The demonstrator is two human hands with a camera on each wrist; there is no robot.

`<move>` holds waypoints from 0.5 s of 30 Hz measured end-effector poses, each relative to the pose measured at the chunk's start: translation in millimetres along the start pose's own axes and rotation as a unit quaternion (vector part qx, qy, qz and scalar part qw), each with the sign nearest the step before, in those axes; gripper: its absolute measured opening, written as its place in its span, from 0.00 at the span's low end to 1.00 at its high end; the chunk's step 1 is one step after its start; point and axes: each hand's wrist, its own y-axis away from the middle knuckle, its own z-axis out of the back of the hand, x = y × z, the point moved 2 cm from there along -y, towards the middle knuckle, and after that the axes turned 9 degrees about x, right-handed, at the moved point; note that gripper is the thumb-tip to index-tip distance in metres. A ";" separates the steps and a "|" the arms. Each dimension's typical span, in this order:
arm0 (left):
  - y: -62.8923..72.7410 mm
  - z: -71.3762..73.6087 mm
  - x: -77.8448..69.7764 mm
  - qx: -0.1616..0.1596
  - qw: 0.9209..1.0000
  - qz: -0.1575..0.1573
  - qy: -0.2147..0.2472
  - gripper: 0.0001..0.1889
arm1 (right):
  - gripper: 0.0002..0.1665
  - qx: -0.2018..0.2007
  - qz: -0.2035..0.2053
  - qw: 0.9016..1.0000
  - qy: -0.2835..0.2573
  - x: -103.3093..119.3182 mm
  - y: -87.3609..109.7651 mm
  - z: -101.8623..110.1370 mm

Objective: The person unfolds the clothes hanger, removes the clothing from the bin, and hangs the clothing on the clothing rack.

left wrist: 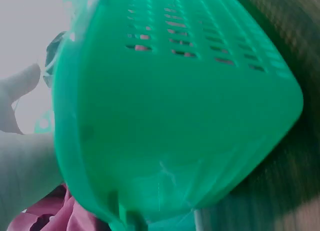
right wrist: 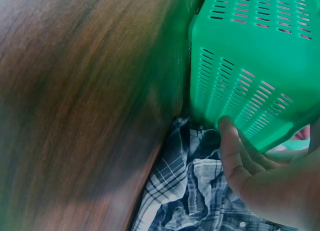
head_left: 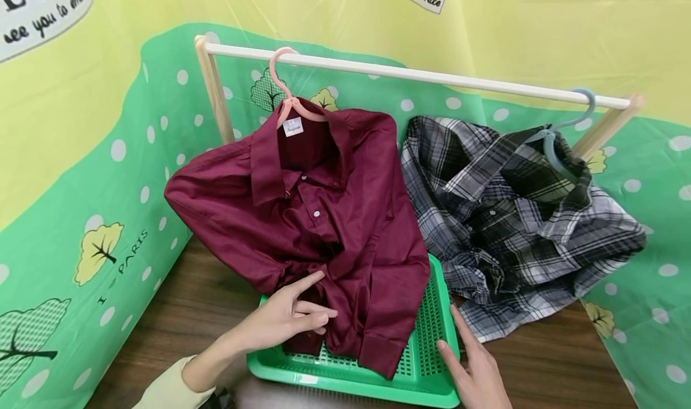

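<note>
A dark red button-up shirt [head_left: 372,217] hangs on a pink hanger [head_left: 290,97], its lower part and cuffs lying in a green plastic basket [head_left: 432,313]. My left hand [head_left: 288,316] is over the lower front of this shirt, fingers loosely extended, with the index fingertip at the cloth. In the left wrist view the basket wall [left wrist: 190,101] fills most of the picture. At the basket's right rim is my right hand [head_left: 475,361], with the thumb over the rim and the fingers [right wrist: 231,141] along the outside wall, gripping the edge.
A black, grey and white plaid shirt [head_left: 518,235] hangs on a blue hanger [head_left: 550,139] at the right, its hem beside the basket. Both hangers hook over the white rail [head_left: 410,74] of a wooden-legged rack [head_left: 216,91]. Under everything is a dark wooden table [head_left: 167,313].
</note>
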 end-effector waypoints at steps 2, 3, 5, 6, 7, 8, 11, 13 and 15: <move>-0.2 0.4 -1.8 -0.004 0.999 -0.013 0.051 0.50 | 0.43 0.003 -0.002 1.000 -0.001 -0.3 -0.3 0.3; -0.2 0.6 -2.5 -0.007 0.997 -0.018 0.070 0.50 | 0.43 0.004 -0.004 1.000 -0.002 -0.1 -0.2 0.6; -0.1 1.1 -4.8 -0.017 0.994 -0.035 0.101 0.50 | 0.44 0.012 -0.009 1.000 -0.005 -0.4 -0.8 1.0; 0.0 1.5 -6.3 -0.023 0.992 -0.044 0.112 0.49 | 0.44 0.015 -0.012 1.000 -0.005 -0.5 -1.1 1.2; -0.1 2.1 -8.2 -0.028 0.990 -0.054 0.124 0.49 | 0.44 0.019 -0.016 1.000 -0.006 -0.7 -1.5 1.4; -0.4 2.7 -10.4 -0.031 0.988 -0.067 0.132 0.49 | 0.44 0.022 -0.019 1.000 -0.007 -0.9 -1.8 1.5; -1.8 7.1 -15.9 -0.036 0.981 -0.125 0.146 0.46 | 0.44 0.028 -0.026 0.999 -0.011 -1.2 -2.4 2.1; -2.6 11.6 -19.5 -0.039 0.975 -0.164 0.146 0.45 | 0.45 0.032 -0.030 0.999 -0.017 -1.3 -2.9 2.2; -3.5 17.7 -21.7 -0.047 0.971 -0.193 0.131 0.43 | 0.45 0.036 -0.033 0.999 -0.024 -1.4 -3.4 2.2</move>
